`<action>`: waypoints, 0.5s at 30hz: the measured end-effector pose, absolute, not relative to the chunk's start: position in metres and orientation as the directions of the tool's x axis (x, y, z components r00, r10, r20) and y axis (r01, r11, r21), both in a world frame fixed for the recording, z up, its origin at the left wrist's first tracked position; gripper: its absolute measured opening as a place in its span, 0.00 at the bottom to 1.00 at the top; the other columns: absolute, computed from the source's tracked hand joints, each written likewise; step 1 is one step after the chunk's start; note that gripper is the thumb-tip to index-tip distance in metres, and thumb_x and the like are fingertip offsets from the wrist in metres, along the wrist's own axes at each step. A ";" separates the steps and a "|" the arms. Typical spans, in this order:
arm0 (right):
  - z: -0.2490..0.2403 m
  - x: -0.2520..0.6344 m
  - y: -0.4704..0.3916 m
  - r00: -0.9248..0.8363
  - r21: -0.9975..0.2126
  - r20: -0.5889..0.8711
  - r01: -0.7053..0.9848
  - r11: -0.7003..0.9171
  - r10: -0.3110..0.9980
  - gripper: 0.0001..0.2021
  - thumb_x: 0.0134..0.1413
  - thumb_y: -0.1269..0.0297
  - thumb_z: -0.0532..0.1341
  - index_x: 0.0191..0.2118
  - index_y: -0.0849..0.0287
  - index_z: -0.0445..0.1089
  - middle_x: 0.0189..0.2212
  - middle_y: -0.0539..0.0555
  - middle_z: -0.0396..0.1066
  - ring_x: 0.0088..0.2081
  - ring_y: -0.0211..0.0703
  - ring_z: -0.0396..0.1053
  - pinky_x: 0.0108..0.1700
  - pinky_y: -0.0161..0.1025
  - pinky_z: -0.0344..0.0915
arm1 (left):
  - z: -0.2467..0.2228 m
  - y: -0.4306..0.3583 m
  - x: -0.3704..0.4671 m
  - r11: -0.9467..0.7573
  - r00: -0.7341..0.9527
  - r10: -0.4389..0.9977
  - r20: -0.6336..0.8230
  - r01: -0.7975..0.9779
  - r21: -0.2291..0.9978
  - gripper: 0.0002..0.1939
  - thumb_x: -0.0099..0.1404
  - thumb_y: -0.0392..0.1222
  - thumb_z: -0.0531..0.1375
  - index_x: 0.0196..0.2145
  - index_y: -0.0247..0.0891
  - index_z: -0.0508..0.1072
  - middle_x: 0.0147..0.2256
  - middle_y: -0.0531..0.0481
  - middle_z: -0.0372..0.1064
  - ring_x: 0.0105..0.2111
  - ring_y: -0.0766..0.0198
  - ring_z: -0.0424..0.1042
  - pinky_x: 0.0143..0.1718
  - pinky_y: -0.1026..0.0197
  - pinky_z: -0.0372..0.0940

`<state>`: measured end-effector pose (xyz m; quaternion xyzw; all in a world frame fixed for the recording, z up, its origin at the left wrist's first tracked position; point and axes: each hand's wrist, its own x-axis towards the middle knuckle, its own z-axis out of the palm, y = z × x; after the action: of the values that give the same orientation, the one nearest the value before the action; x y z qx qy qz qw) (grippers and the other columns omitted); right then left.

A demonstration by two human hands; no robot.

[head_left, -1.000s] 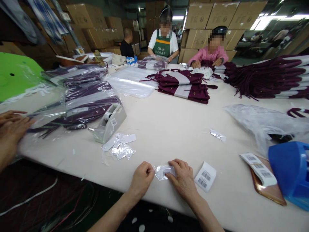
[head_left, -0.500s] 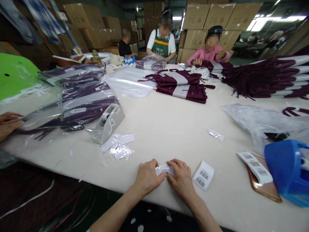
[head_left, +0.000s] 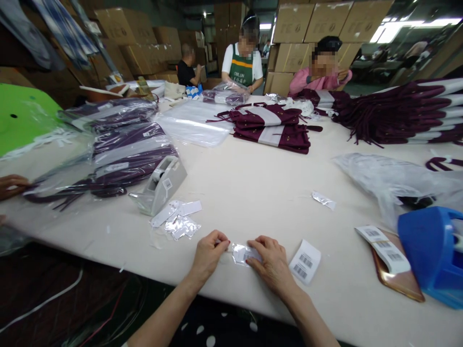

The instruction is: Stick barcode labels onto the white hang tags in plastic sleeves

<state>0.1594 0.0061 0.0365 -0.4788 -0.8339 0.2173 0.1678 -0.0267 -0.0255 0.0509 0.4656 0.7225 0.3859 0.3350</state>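
Observation:
At the near table edge, my right hand (head_left: 269, 258) pinches the right end of a white tag (head_left: 239, 254) in a shiny clear sleeve. Just left of the tag, my left hand (head_left: 211, 253) is closed with thumb and forefinger pressed together. What those fingertips hold, perhaps a thin string, is too small to make out. Right of my right hand lies a white sheet of barcode labels (head_left: 305, 261). A loose pile of sleeved tags (head_left: 181, 221) sits beyond my left hand, and a single sleeved tag (head_left: 323, 200) lies farther off to the right.
A grey tape dispenser (head_left: 162, 185) stands left, beside bagged purple bags (head_left: 130, 154). On the right are a blue dispenser (head_left: 430, 255), a phone (head_left: 398, 270) under a label strip (head_left: 387, 250), and crumpled plastic (head_left: 383, 185). Another person's hand (head_left: 12, 187) is at far left; co-workers sit opposite.
My left hand has let go of the sleeved tag's left end and moved a little left. My right hand still holds the other end. The person at far left has shifted a hand.

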 end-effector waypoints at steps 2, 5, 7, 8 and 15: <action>0.039 0.159 0.008 -0.489 -0.526 0.051 0.728 0.439 0.871 0.14 0.49 0.66 0.63 0.44 0.48 0.68 0.42 0.52 0.67 0.44 0.48 0.62 0.44 0.46 0.58 | 0.051 -0.029 -0.035 0.272 -0.423 0.899 -0.116 0.331 0.904 0.08 0.50 0.45 0.57 0.24 0.38 0.68 0.20 0.55 0.68 0.22 0.66 0.68 0.27 0.65 0.62; 0.042 0.159 0.010 -0.488 -0.538 0.020 0.730 0.420 0.873 0.14 0.48 0.66 0.63 0.43 0.47 0.69 0.42 0.52 0.66 0.44 0.47 0.62 0.44 0.45 0.57 | 0.049 -0.033 -0.048 0.267 -0.554 0.826 -0.104 0.223 0.937 0.10 0.49 0.47 0.58 0.25 0.37 0.68 0.21 0.55 0.68 0.24 0.66 0.69 0.28 0.65 0.63; 0.043 0.159 0.011 -0.488 -0.542 -0.011 0.736 0.405 0.873 0.15 0.48 0.66 0.63 0.44 0.47 0.69 0.43 0.52 0.66 0.45 0.47 0.61 0.45 0.44 0.57 | 0.048 -0.033 -0.057 0.258 -0.616 0.782 -0.098 0.176 0.950 0.11 0.48 0.48 0.58 0.26 0.37 0.68 0.20 0.54 0.68 0.24 0.66 0.69 0.28 0.65 0.63; 0.043 0.159 0.011 -0.489 -0.542 -0.031 0.741 0.396 0.872 0.15 0.48 0.65 0.63 0.44 0.47 0.69 0.43 0.52 0.66 0.45 0.47 0.61 0.45 0.44 0.56 | 0.048 -0.033 -0.060 0.253 -0.637 0.765 -0.095 0.162 0.954 0.12 0.47 0.48 0.59 0.25 0.37 0.68 0.20 0.54 0.68 0.24 0.66 0.69 0.28 0.65 0.63; 0.050 0.155 0.010 -0.456 -0.592 -0.116 0.745 0.307 0.882 0.14 0.44 0.63 0.66 0.40 0.49 0.70 0.42 0.50 0.66 0.45 0.45 0.60 0.46 0.40 0.53 | 0.055 -0.035 -0.076 0.265 -0.638 0.767 -0.069 0.218 0.939 0.16 0.43 0.53 0.63 0.27 0.38 0.71 0.23 0.53 0.71 0.26 0.60 0.72 0.32 0.60 0.66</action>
<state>0.1551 0.0099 0.0496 -0.5085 -0.8002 0.2963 0.1157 -0.0757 -0.0352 0.0552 0.3292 0.7483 0.5088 0.2699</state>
